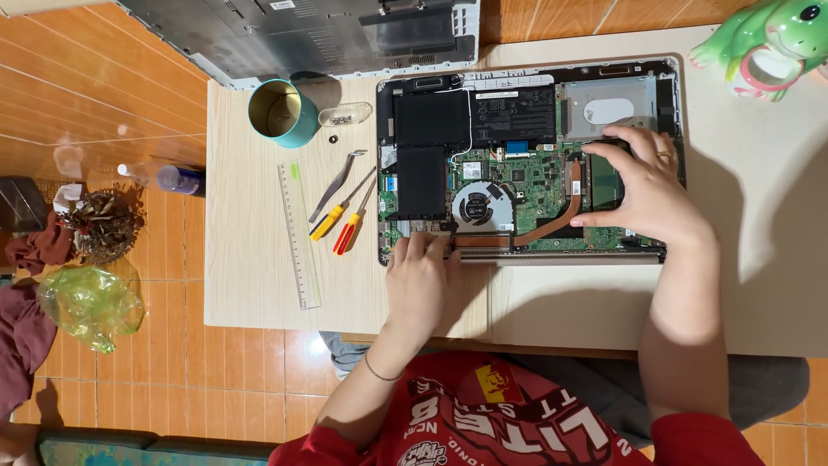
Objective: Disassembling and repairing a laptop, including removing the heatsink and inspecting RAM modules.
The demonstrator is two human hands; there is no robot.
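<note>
Laptop (528,164): lay opened, bottom cover off, on the pale surface (259,276), its long axis running left to right across the person.
Right hand (649,185): rested over the right part of the board, fingers (604,160) curled around a small dark module (605,183), gripping its edges.
Left hand (418,276): pressed flat on the laptop's near edge by the hinge, fingers loosely spread, holding nothing.
Relation: the module lay directly under the right fingers; the left hand was well apart.
Labels: a white rectangular sticker (493,93) sat on the black battery (474,116) at the far edge.
Tools: two screwdrivers (341,220), tweezers (336,183) and a ruler (298,233) lay left.
</note>
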